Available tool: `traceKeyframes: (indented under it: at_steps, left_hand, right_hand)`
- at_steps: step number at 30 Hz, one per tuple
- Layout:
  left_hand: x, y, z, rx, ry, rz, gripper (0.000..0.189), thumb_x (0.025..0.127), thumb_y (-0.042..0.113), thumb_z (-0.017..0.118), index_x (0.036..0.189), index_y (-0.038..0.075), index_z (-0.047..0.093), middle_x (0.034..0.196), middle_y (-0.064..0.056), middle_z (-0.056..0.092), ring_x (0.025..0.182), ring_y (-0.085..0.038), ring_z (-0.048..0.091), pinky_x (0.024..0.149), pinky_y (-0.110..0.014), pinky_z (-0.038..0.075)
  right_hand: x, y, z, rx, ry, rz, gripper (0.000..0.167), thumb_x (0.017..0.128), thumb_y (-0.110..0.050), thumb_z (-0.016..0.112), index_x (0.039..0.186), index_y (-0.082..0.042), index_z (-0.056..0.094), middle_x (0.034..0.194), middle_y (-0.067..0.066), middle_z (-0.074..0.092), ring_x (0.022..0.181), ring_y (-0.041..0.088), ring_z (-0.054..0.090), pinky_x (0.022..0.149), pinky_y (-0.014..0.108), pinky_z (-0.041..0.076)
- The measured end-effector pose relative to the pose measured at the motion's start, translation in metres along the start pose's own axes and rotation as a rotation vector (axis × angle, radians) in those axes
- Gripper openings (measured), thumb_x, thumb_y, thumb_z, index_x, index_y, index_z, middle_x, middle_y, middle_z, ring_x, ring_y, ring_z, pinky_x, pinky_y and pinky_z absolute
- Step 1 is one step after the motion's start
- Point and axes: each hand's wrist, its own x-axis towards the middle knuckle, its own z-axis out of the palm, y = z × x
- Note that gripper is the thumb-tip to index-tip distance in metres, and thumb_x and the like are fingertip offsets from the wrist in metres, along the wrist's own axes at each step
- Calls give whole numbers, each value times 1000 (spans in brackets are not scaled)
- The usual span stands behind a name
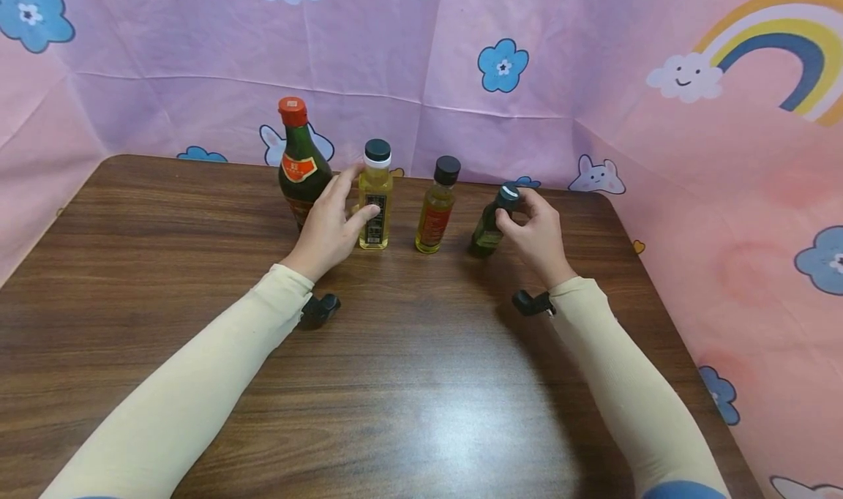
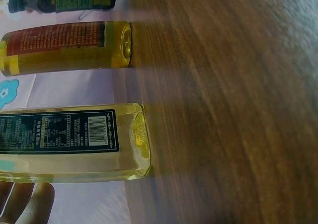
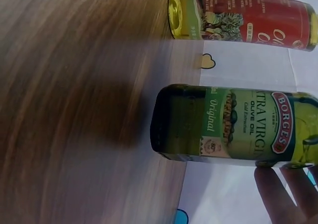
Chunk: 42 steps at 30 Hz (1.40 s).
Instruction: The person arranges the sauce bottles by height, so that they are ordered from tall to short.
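Observation:
At the back of the table, my left hand [image 1: 327,224] is beside a square bottle of pale yellow oil [image 1: 374,217] with a dark green cap. Its thumb crosses in front of the dark label, while the other fingers [image 2: 37,204] lie along the bottle's left side, fairly straight. My right hand [image 1: 536,234] pinches a small dark green olive oil bottle [image 1: 489,228] near its dark cap, thumb in front. The green "Borges" label [image 3: 243,117] shows in the right wrist view, the base close over the table.
A red-labelled oil bottle [image 1: 435,217] with a black cap stands between the hands. Left of them is a tall dark green bottle [image 1: 304,166] with a red cap, partly hidden by the left hand. Pink patterned cloth [image 1: 395,60] hangs behind the wooden table [image 1: 408,382].

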Motion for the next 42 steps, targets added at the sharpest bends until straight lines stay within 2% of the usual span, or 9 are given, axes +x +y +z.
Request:
traceKeyframes:
  at_steps: [7,15,21,24,33,42]
  left_hand:
    - [-1,0,0,-4,0,2,68,102,22,68,160,19,34,150,-13,46,139,-33,49,113,-54,44]
    - [-2,1,-1,-17,2,10,68,101,22,68,160,20,34,151,-13,46,138,-33,50,113,-52,45]
    - [-2,2,0,-13,13,21,67,101,21,68,159,19,36,151,-13,46,137,-33,51,113,-52,45]
    - [-3,3,-1,-13,12,15,67,102,21,68,160,19,35,151,-13,46,138,-33,50,113,-52,45]
    - [-5,2,-1,-15,16,0,67,102,22,67,160,20,34,151,-14,46,138,-33,49,114,-53,44]
    - [-2,-4,6,24,38,11,69,103,27,65,163,22,31,155,-14,44,142,-32,44,117,-56,38]
  right_hand:
    - [2,-2,2,-7,7,-23,22,93,4,67,114,9,66,109,24,70,101,33,68,73,12,49]
    - [2,0,4,-15,-12,-25,23,93,3,67,116,8,67,109,23,70,99,27,66,76,15,52]
    - [9,37,9,-10,-25,11,27,95,-5,67,122,1,66,115,16,70,106,26,67,80,18,55]
    - [10,44,9,-5,-44,36,29,96,-10,67,124,-2,64,119,12,69,109,23,67,86,26,58]
    - [8,46,13,4,-81,52,33,97,-12,65,129,-2,61,125,13,66,116,28,66,93,44,59]
    - [8,48,16,2,-93,72,36,98,-10,64,132,-1,57,128,16,63,120,32,63,100,49,56]
